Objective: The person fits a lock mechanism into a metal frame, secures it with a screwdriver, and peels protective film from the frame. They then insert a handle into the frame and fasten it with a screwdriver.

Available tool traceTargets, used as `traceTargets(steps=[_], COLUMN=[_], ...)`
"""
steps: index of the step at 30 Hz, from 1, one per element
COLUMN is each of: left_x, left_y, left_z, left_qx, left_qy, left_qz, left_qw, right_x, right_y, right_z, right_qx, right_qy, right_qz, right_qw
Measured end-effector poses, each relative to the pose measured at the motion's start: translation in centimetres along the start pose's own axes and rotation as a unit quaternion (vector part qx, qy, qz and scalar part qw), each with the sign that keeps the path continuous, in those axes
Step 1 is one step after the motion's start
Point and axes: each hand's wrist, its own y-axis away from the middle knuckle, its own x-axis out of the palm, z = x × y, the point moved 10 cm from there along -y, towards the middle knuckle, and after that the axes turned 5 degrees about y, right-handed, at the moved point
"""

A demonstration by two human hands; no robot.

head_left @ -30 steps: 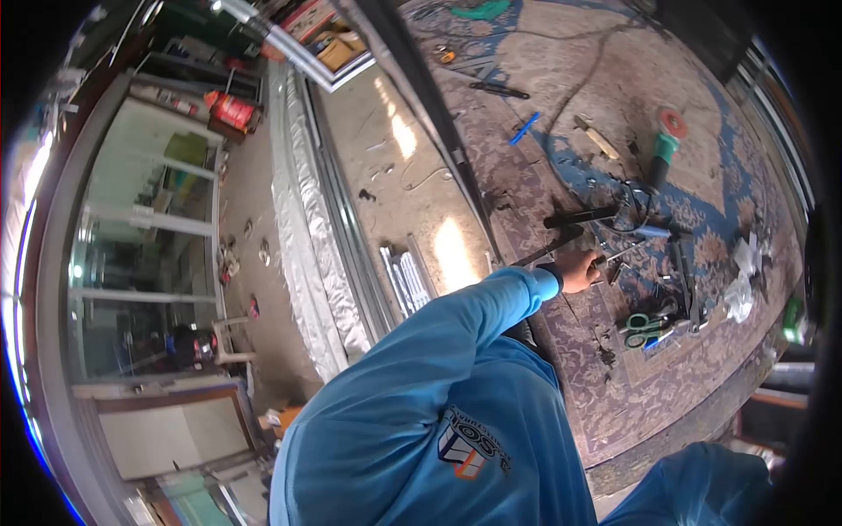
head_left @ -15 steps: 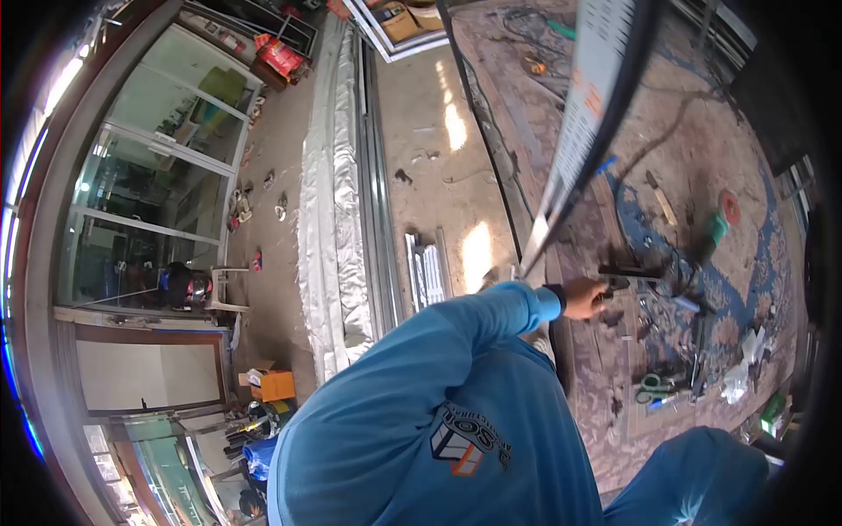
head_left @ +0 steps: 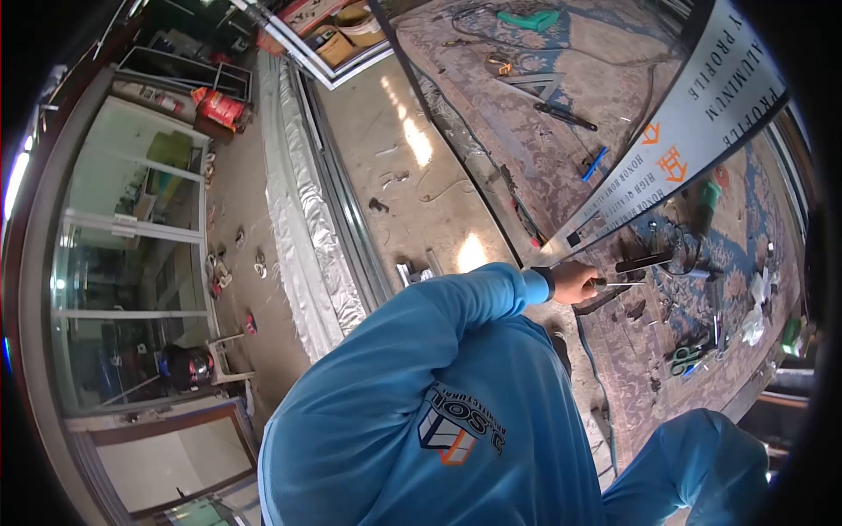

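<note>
Blue fabric sleeves the left arm, whose hand (head_left: pixel 574 282) has its fingers clenched around the dark handle of a screwdriver (head_left: pixel 602 284). Its thin metal shaft points right, over the near edge of the carpet-covered worktop (head_left: pixel 618 351). Just above the hand slants a white aluminum profile (head_left: pixel 702 105) with orange logos; whether they touch, I cannot tell. Green-handled scissors (head_left: pixel 684 360) lie farther right, near crumpled plastic (head_left: pixel 756 320). The right hand is out of sight.

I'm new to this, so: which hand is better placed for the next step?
Probably the left hand: it holds a slim tool, apparently near the aluminum profile; the right hand is out of view.
</note>
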Motion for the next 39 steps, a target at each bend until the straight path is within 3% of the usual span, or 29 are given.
traceTargets(steps=[14,21,23,26,28,29,30,31,32,33,34,35,37,38,39], left_x=[-2.3,-2.7,-2.0,1.3,2.8,3.4,4.6,4.8,3.5,2.9,4.1,4.1,2.3,-1.1,-3.0], left_y=[1.5,2.0,1.1,-1.7,-4.9,-6.4,-8.1,-8.0,-7.6,-7.0,-5.6,-3.2,1.4,3.3,4.8], left_z=[0.1,0.1,-0.3,0.6,-0.4,-1.4,-1.6,-3.6,-5.9,-8.6,-8.9,-10.6,-12.6,-15.0,-15.8], left_qx=[0.021,0.032,0.004,-0.010,0.028,-0.027,0.053,0.140,0.143,0.114,0.202,0.076,0.033,0.101,0.050], left_qy=[0.037,0.077,0.087,0.117,0.125,0.143,0.106,-0.147,-0.086,-0.040,0.048,0.229,0.246,0.269,0.290], left_qz=[0.087,-0.004,0.017,-0.052,-0.096,-0.053,-0.121,-0.224,-0.187,-0.053,0.008,0.157,0.242,0.176,0.141], left_qw=[0.995,0.997,0.996,0.992,0.987,0.988,0.986,0.953,0.968,0.991,0.978,0.958,0.938,0.941,0.945], right_x=[2.8,2.4,1.2,-2.8,-7.3,-9.6,-11.7,-13.5,-14.4,-14.0,-12.2,-7.2,6.2,13.4,20.0], right_y=[-3.4,-4.8,-5.1,-6.0,-6.2,-5.9,-5.4,-4.5,-2.9,-0.4,1.9,5.6,13.0,16.2,19.6], right_z=[6.6,8.0,8.7,9.1,9.6,9.6,9.6,8.9,7.7,5.5,3.5,0.3,-5.1,-5.9,-5.7], right_qx=[0.017,0.023,0.017,0.001,-0.010,-0.005,0.003,0.023,0.052,0.101,0.134,0.220,0.400,0.484,0.578], right_qy=[0.038,0.045,0.051,0.029,-0.007,-0.029,-0.053,-0.093,-0.136,-0.196,-0.221,-0.283,-0.435,-0.493,-0.522], right_qz=[-0.007,-0.020,-0.042,-0.096,-0.161,-0.202,-0.248,-0.306,-0.356,-0.395,-0.420,-0.421,-0.393,-0.351,-0.277], right_qw=[0.999,0.999,0.998,0.995,0.987,0.979,0.967,0.947,0.923,0.892,0.870,0.833,0.704,0.632,0.563])
